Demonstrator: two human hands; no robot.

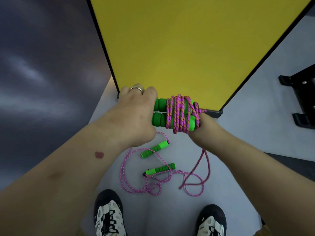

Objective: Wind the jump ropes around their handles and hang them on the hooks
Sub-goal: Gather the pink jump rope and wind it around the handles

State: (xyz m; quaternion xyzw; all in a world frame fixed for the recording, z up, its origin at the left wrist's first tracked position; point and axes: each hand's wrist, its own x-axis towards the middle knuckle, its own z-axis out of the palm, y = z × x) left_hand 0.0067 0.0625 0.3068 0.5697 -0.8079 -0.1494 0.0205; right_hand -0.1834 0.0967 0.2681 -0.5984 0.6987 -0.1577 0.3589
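My left hand (136,114) grips the left ends of two green foam handles (159,114) held side by side. Pink-and-orange rope (179,114) is wound many times around their right half. My right hand (204,128) is under the right end of the bundle, holding the rope where it leaves the coil; its fingers are mostly hidden. A loose length of this rope (207,166) hangs from that hand to the floor. A second jump rope lies on the floor below, with two green handles (154,149) (161,168) apart and its pink cord (136,188) tangled. No hooks are visible.
A tall yellow panel (187,48) with a black edge stands right behind the bundle. A black metal bracket (301,99) sits on the grey floor at the right. My two shoes (109,217) (211,222) stand just below the loose rope. A dark wall fills the left.
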